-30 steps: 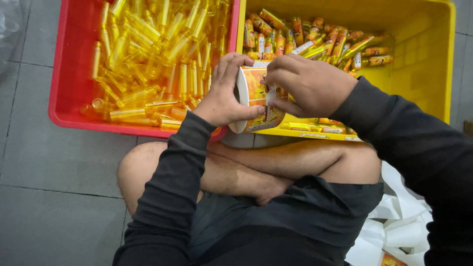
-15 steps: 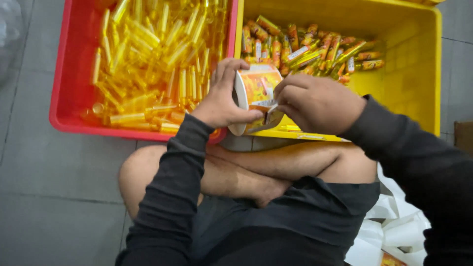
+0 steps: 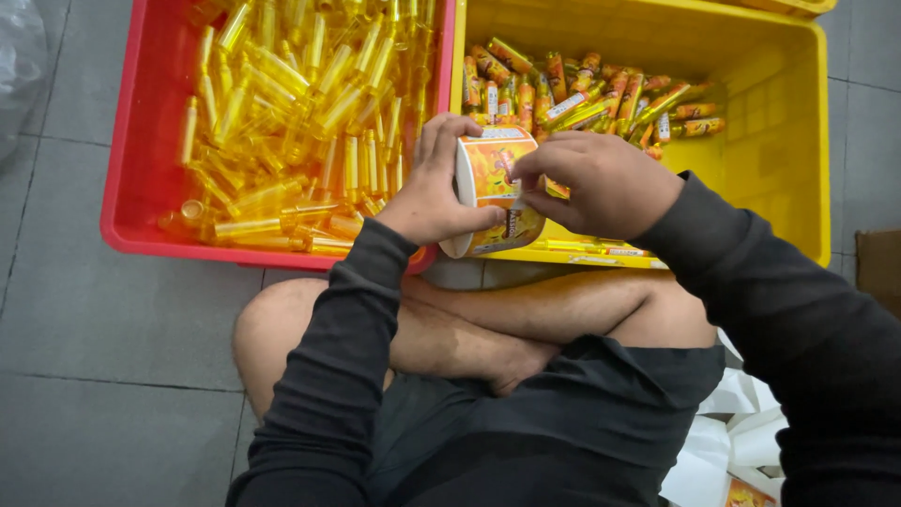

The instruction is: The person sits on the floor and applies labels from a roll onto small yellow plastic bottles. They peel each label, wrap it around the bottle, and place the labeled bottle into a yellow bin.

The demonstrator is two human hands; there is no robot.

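My left hand (image 3: 434, 192) grips a roll of orange and yellow sticker labels (image 3: 488, 178) from its left side, holding it above the gap between two crates. My right hand (image 3: 601, 183) rests on the roll's right face, with thumb and fingertips pinching at a label near the roll's edge. A red crate (image 3: 141, 239) on the left holds many bare translucent yellow tubes (image 3: 300, 113). A yellow crate (image 3: 788, 141) on the right holds several tubes with labels on them (image 3: 582, 89), heaped at its far left corner.
I sit cross-legged on a grey tiled floor (image 3: 84, 329), knees just below the crates. White backing paper (image 3: 732, 432) lies crumpled at my right side. A brown cardboard edge (image 3: 880, 268) shows at the far right.
Both hands with the label roll have stayed at the same spot over the crate edges. My right fingers have shifted slightly on the roll's face.
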